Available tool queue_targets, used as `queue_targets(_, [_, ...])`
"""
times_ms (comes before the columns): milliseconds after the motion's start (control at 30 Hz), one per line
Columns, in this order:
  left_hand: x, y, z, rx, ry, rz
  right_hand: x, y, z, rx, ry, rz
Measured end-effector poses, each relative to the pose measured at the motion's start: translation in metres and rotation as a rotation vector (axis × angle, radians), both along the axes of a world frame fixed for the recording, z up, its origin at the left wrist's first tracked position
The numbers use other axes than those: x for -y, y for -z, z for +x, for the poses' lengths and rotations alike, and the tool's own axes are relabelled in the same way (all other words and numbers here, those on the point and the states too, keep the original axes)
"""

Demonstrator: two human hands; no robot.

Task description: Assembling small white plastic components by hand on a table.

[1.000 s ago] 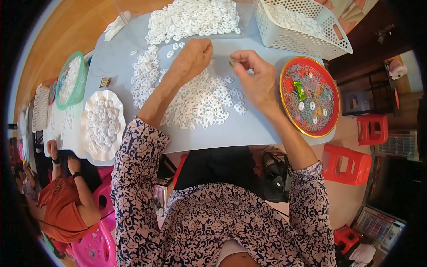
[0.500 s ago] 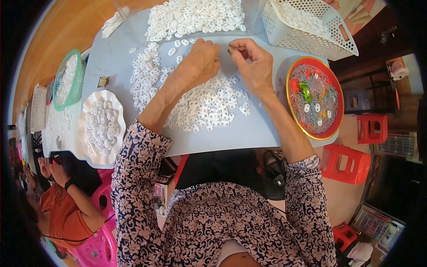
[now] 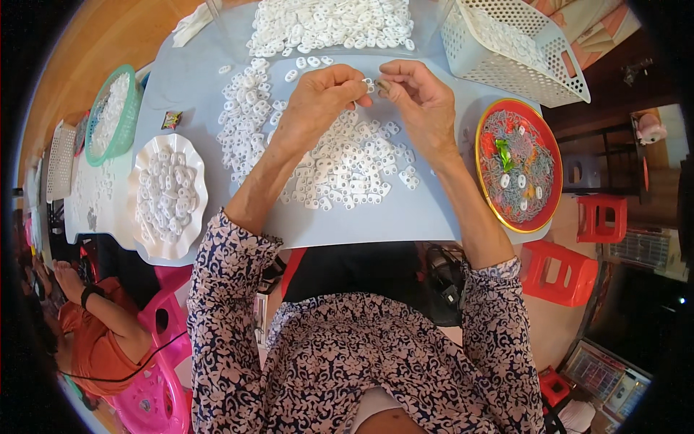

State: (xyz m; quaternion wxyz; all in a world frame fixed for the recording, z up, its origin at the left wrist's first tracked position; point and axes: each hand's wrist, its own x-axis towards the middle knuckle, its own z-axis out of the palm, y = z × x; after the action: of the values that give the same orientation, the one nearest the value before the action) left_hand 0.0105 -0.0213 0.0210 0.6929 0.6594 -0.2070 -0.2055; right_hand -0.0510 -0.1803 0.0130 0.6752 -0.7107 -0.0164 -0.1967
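Above the middle of the table, my left hand (image 3: 318,105) pinches a small white plastic piece with two holes (image 3: 369,84) between thumb and fingertips. Close beside it, my right hand (image 3: 425,101) has its thumb and forefinger pressed together at the piece. Whatever those right fingertips hold is too small to make out. Below both hands spreads a heap of flat white two-hole pieces (image 3: 347,170). Left of it lies a pile of similar white pieces (image 3: 246,119). To the right, a round red tray with a gold rim (image 3: 556,173) holds many small grey screw-like parts and several white pieces.
A white scalloped dish (image 3: 199,217) of white pieces stands at the left edge. Beyond my hands are a large white heap (image 3: 332,25) and a perforated basket (image 3: 470,61). Farther left, a green basket (image 3: 135,116) and a seated person (image 3: 108,318); red stools (image 3: 560,271) at right.
My two hands have come closer together, and the white piece now shows between their fingertips. The whole view has shifted slightly.
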Motion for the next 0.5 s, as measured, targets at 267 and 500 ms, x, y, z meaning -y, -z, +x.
queue_targets(267, [0.0017,-0.0021,-0.0047,-0.004,0.006,0.019,-0.0005,-0.0007,-0.0007,0.005,-0.016,-0.011])
queue_targets(500, [0.0029,-0.0001,-0.0057,0.045,0.049,0.07,-0.0001,-0.0021,-0.0016,0.0,-0.014,-0.028])
